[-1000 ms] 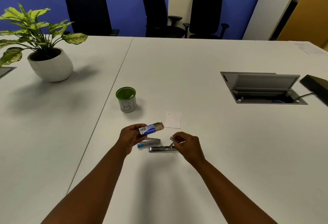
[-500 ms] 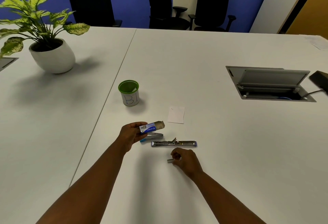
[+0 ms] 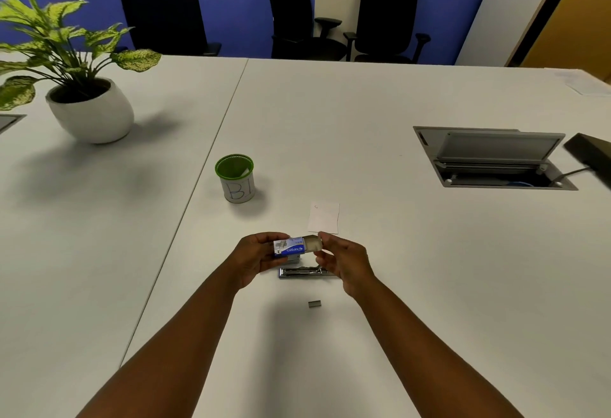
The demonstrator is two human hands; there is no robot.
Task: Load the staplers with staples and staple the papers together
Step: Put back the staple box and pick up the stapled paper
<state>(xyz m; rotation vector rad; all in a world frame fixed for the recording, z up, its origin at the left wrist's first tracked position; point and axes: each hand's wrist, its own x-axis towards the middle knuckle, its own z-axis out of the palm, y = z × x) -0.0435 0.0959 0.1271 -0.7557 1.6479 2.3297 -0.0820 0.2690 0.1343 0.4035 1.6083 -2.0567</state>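
View: just one camera, worn on the person's head.
Faces: forward and down, over the white table (image 3: 396, 268) to the blue wall (image 3: 231, 4).
Near: both arms reach out from the bottom edge.
Far: chairs (image 3: 155, 4) at the back.
Shared: no second view.

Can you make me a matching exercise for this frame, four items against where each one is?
Items:
1. staple box
2. staple strip
3. paper
4. green-rimmed cup

Places:
A. flat on the table, just beyond the hands
B. held in the left hand
C. on the table, nearest the camera
D. standing far-left of the paper

Pairs: 1-B, 2-C, 3-A, 4-D
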